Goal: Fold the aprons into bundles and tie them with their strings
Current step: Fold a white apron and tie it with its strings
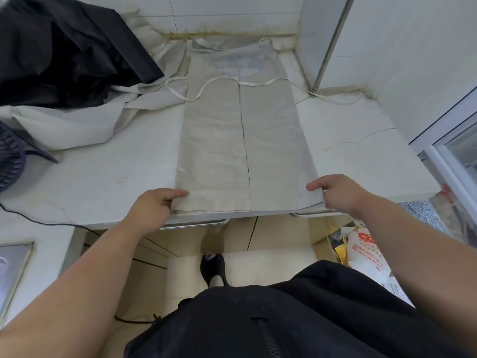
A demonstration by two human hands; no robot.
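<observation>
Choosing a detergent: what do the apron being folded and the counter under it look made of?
The apron: likely coated or waxy beige fabric, faint sheen, stiff flat folds. The counter: white stone or composite, matte, hairline crack and stains.

White cracked table [348, 151]; folded beige apron [214, 151] centre; crumpled white aprons [72, 125] left; black cloth heap [64, 55] behind; dark fan [10, 156], left edge.
</observation>
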